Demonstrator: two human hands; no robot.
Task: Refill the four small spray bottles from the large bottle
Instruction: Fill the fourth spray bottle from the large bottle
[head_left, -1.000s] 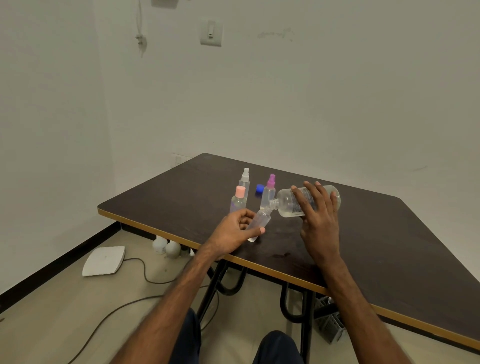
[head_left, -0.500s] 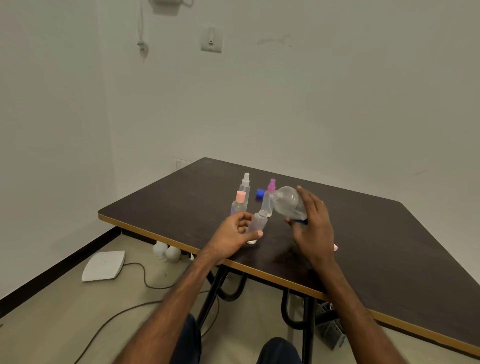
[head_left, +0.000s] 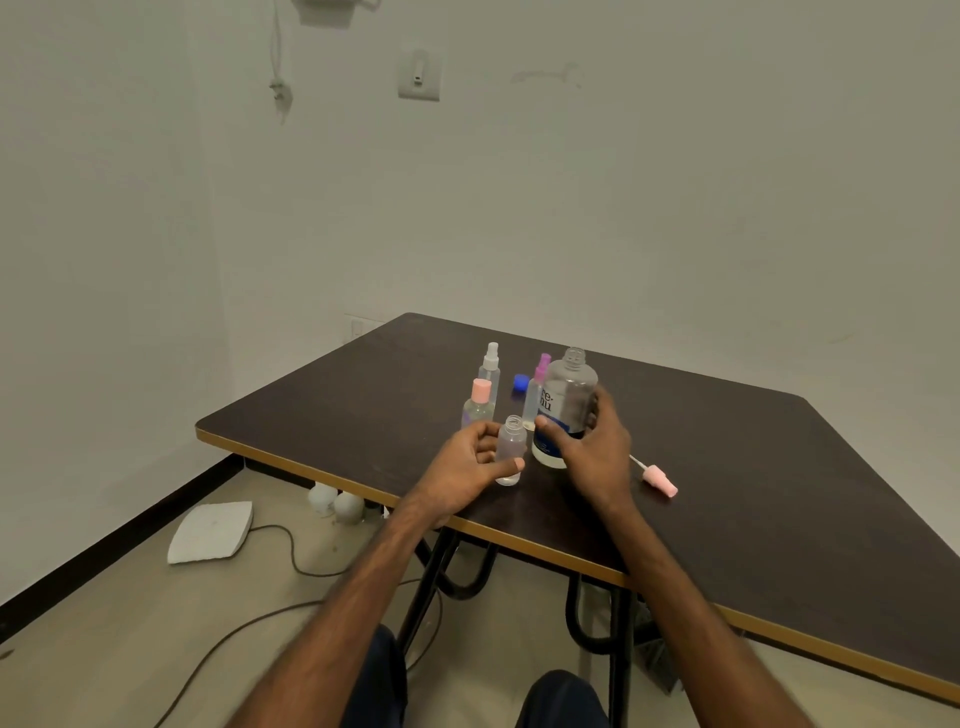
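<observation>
A second ago I had the large bottle (head_left: 566, 400) tipped on its side, its mouth at the neck of the small open bottle (head_left: 511, 449). Now it is back upright, and its base seems to rest on the bench (head_left: 779, 467). My right grip (head_left: 597, 447) is wrapped round its lower half, thumb on the label side. My left grip (head_left: 467, 462) holds the small open bottle between thumb and curled fingers. That bottle was leaning towards the pour and now stands straight, just beside the large bottle near the front edge of the bench.

I take this to mean the pour into this bottle is over. I cannot tell how full it is, since the plastic and the liquid are both clear.

Its pink spray head (head_left: 660, 478) lies on its side on the bench to my right, tube pointing back towards my right wrist, so this bottle is not yet closed. I judge that fetching and screwing it on comes next, once my right grip lets go.

Behind my hands stand the other three: the pink-capped bottle (head_left: 479, 405), the white-topped bottle (head_left: 491, 366) and the magenta-topped bottle (head_left: 537, 389), all with tops on. The blue cap (head_left: 521, 383) lies between the last two.
</observation>
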